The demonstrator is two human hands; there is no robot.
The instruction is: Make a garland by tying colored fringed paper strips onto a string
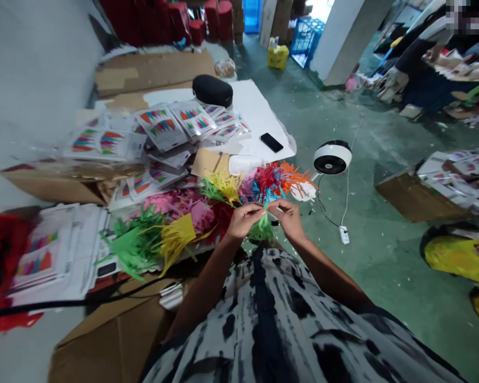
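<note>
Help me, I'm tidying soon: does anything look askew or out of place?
The packets beside the black case lie askew in a heap; the power strip sits loose on the floor, its cord trailing. Both look untidy.

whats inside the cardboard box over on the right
White packets with colourful printed pictures show in the top of the cardboard box. Anything beneath them is covered from view.

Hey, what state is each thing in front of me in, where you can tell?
Left hand: pinching green fringed paper
Right hand: pinching it too
Phone: lying flat, screen dark
Black case: looks closed
Right-side cardboard box: open, holding printed packets
Yellow bag: upright
</note>
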